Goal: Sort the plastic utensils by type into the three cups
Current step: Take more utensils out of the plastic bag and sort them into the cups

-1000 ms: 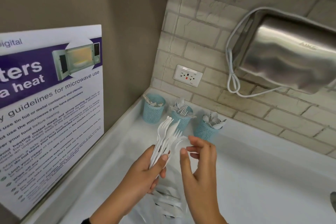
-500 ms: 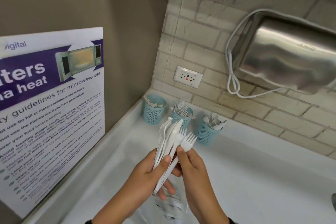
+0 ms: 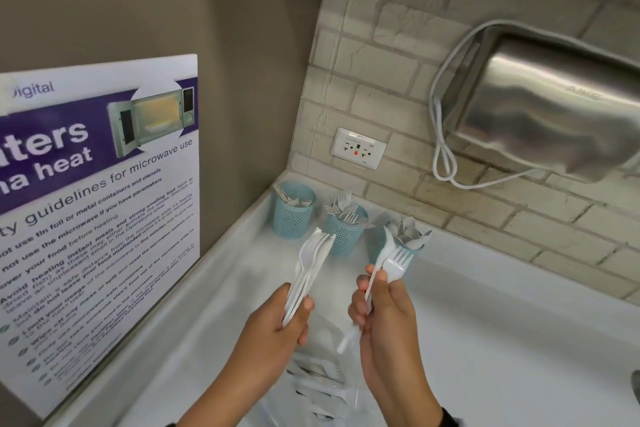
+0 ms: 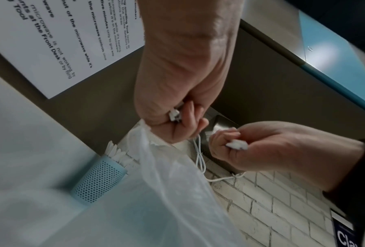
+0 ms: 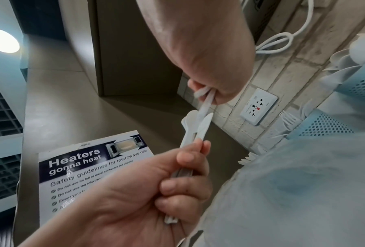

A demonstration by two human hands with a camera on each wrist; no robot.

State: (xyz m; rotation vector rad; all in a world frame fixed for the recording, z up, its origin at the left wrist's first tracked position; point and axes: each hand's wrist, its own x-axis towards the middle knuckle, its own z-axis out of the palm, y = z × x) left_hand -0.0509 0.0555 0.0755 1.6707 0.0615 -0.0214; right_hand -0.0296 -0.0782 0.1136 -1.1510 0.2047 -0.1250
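Three teal mesh cups stand in the counter's back corner: the left cup [image 3: 293, 215] holds knives, the middle cup [image 3: 347, 236] forks, the right cup [image 3: 412, 250] spoons. My left hand [image 3: 298, 317] grips a bundle of white utensils [image 3: 311, 263], with a knife and a spoon [image 5: 196, 127] showing in the right wrist view. My right hand [image 3: 372, 288] pinches two white utensils, one of them a fork [image 3: 396, 262], in front of the spoon cup. A gap separates the two hands.
A clear plastic bag [image 3: 322, 388] with more utensils lies on the white counter [image 3: 502, 340] under my hands. A microwave poster [image 3: 97, 218] hangs on the left wall. A wall socket [image 3: 358, 148] and a steel hand dryer [image 3: 554, 107] with a looped cord are on the brick wall.
My right hand took hold of a fork in the bundle, drew it out and moved right toward the spoon cup. The left hand keeps the rest.
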